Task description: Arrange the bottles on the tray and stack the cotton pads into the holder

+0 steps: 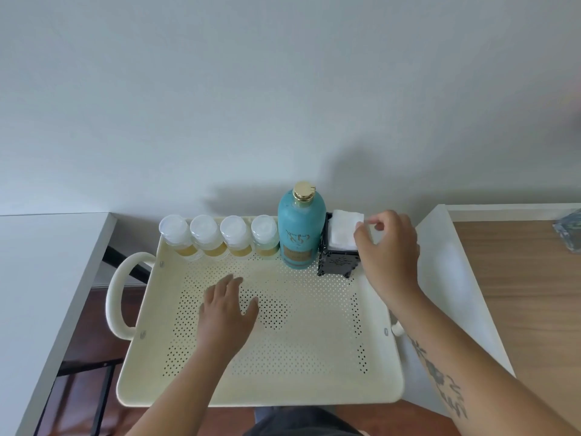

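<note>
The tray sat between two counters, its perforated floor mostly bare from centre to near rim. Along its far edge stood the teal bottle, the holder at its right, and four small bottles at its left. Left hand lay flat, fingers spread, holding nothing. Right hand pinched the top of the pads in the holder.

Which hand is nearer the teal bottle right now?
Right. The right hand is at the cotton pads in the black holder standing just right of the teal bottle. The left hand lies flat on the tray floor, nearer the person and left of the bottle.
</note>
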`<action>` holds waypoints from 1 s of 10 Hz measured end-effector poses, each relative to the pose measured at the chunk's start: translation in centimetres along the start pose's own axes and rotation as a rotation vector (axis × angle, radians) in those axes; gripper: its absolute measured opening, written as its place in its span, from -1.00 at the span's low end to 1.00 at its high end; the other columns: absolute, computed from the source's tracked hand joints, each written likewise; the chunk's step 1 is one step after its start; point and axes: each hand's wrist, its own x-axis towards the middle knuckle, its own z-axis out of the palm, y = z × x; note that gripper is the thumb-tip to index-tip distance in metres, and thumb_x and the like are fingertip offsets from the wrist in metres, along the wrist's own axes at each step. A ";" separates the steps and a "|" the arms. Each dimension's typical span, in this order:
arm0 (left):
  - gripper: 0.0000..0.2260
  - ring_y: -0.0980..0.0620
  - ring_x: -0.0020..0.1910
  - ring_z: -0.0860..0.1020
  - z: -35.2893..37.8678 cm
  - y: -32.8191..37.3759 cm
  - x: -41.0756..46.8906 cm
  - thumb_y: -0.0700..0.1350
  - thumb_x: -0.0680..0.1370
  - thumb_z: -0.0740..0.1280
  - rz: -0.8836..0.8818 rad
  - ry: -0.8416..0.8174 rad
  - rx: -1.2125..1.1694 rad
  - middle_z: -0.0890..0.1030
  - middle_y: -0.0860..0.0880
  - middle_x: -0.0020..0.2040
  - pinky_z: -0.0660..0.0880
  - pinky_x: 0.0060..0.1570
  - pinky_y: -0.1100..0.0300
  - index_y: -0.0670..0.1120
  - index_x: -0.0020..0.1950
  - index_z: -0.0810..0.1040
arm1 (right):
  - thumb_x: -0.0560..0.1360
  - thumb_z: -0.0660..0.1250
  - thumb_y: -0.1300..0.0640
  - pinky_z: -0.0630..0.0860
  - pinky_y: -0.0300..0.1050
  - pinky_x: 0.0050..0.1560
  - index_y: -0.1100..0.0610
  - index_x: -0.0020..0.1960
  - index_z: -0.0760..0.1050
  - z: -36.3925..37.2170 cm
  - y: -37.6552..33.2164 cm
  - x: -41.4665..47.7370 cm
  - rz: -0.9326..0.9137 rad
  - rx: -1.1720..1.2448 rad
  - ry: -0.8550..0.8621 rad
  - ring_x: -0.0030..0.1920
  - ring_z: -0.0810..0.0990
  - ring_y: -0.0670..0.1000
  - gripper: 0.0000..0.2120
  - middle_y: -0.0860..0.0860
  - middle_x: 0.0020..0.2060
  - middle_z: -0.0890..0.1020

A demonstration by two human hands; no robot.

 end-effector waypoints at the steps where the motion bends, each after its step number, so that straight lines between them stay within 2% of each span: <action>1: -0.37 -0.13 0.56 0.10 0.7 -1.3 0.4 0.28 0.54 0.18 -0.042 -0.025 0.089 0.14 -0.02 0.61 0.14 0.47 -0.14 0.01 0.54 0.22 | 0.49 0.30 0.09 0.42 0.04 0.09 0.15 0.12 0.48 -0.1 0.3 -0.5 -0.339 -0.084 0.010 0.11 0.48 0.14 -0.76 0.08 0.09 0.54; 2: -0.30 -0.15 0.59 -0.01 1.2 -2.3 0.9 0.32 0.55 0.11 -0.054 -0.049 0.122 -0.03 -0.04 0.64 -0.01 0.53 -0.13 0.01 0.59 0.07 | 0.51 0.27 0.09 0.38 0.02 0.24 0.18 0.23 0.49 0.1 0.8 -0.8 -0.573 -0.178 -0.117 0.25 0.46 0.11 -0.67 0.09 0.22 0.54; 3: -0.26 -0.13 0.60 -0.11 1.6 -3.0 1.2 0.34 0.55 0.04 -0.070 -0.089 0.139 -0.14 -0.04 0.64 -0.11 0.54 -0.11 0.00 0.62 -0.05 | 0.55 0.19 0.03 0.25 0.01 0.40 0.20 0.31 0.45 0.5 1.4 -0.7 -0.668 -0.305 -0.256 0.31 0.45 0.12 -0.61 0.08 0.27 0.52; 4: -0.26 -0.12 0.60 -0.14 2.2 -3.3 1.0 0.35 0.56 -0.02 -0.061 -0.088 0.164 -0.16 -0.05 0.64 -0.16 0.54 -0.10 -0.01 0.62 -0.09 | 0.57 0.10 -0.07 0.11 0.02 0.49 0.16 0.37 0.38 0.5 2.0 -0.8 -0.678 -0.435 -0.375 0.40 0.38 0.06 -0.53 0.04 0.35 0.47; 6: -0.23 -0.11 0.60 -0.17 3.1 -3.5 0.7 0.39 0.52 -0.20 -0.042 -0.044 0.180 -0.14 -0.05 0.64 -0.19 0.54 -0.09 -0.02 0.61 -0.11 | 0.56 0.06 -0.17 0.01 0.10 0.52 0.13 0.30 0.44 1.0 2.0 -0.8 -0.678 -0.551 -0.433 0.43 0.34 0.05 -0.50 0.03 0.37 0.46; 7: -0.23 -0.11 0.60 -0.16 3.4 -3.7 0.6 0.39 0.52 -0.24 -0.042 -0.038 0.232 -0.14 -0.06 0.64 -0.18 0.54 -0.10 -0.03 0.61 -0.12 | 0.55 0.09 -0.18 0.09 0.11 0.50 0.14 0.19 0.50 1.3 1.9 -0.5 -0.698 -0.544 -0.442 0.37 0.41 0.06 -0.53 0.03 0.29 0.52; 8: -0.25 -0.13 0.60 -0.13 3.4 -3.2 0.4 0.35 0.54 -0.19 -0.061 -0.029 0.245 -0.10 -0.08 0.64 -0.15 0.54 -0.12 -0.05 0.61 -0.10 | 0.54 0.13 -0.18 0.16 0.13 0.47 0.15 0.15 0.52 1.1 1.7 0.0 -0.695 -0.502 -0.495 0.32 0.45 0.06 -0.54 0.03 0.24 0.54; 9: -0.27 -0.14 0.60 -0.11 3.4 -3.2 0.4 0.33 0.55 -0.17 -0.061 -0.034 0.271 -0.10 -0.09 0.63 -0.14 0.54 -0.12 -0.05 0.61 -0.10 | 0.54 0.18 -0.16 0.05 0.12 0.49 0.12 0.23 0.51 0.3 1.1 0.1 -0.661 -0.439 -0.472 0.35 0.43 0.02 -0.56 -0.01 0.29 0.51; 10: -0.27 -0.13 0.60 -0.12 3.5 -3.1 0.6 0.33 0.55 -0.18 -0.076 -0.020 0.295 -0.11 -0.08 0.63 -0.14 0.54 -0.13 -0.05 0.61 -0.11 | 0.53 0.28 -0.05 0.28 0.03 0.40 0.12 0.22 0.54 -1.8 -0.4 -0.3 -0.538 -0.153 -0.387 0.29 0.48 0.04 -0.65 -0.01 0.23 0.56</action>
